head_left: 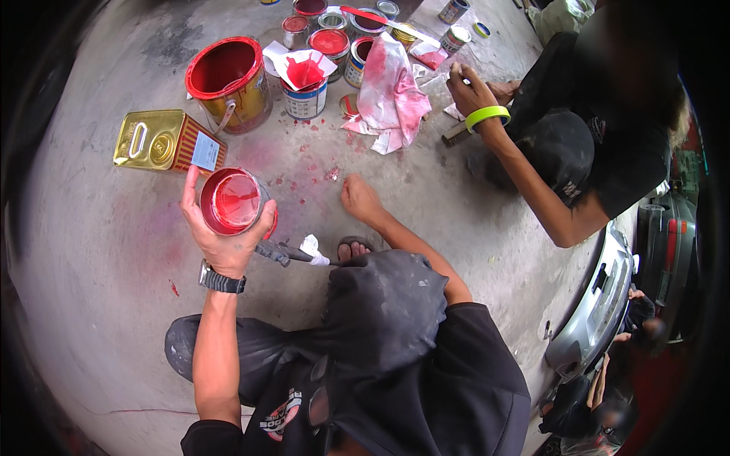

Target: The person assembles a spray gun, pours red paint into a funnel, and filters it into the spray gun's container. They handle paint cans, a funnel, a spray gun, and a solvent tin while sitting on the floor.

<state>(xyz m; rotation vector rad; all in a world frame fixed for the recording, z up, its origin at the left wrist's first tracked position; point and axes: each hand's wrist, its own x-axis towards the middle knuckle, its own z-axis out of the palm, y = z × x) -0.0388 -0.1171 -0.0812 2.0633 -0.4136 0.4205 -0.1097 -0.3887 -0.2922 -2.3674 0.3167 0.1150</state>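
My left hand (232, 247) is wrapped around an open cup of red paint (234, 199), thumb on its right side and fingers on its left. Just right of that hand is a black tool (283, 253) that looks like a spray gun, with a white scrap (312, 247) on it. My right hand (361, 199) is closed beyond my knee, over the floor; whether anything is inside its curled fingers is hidden. A gold rectangular tin (150, 144) lies just beyond the cup. Behind it stands a large red-smeared paint bucket (251, 106).
Several paint cans (304, 102) stand at the far side, one topped with red-stained paper (305, 67). A red-tipped stirring stick (411, 32) lies across cans, near a stained cloth (391, 95). A co-worker (547, 144) crouches at right. A silver car bumper (589, 304) is beyond.
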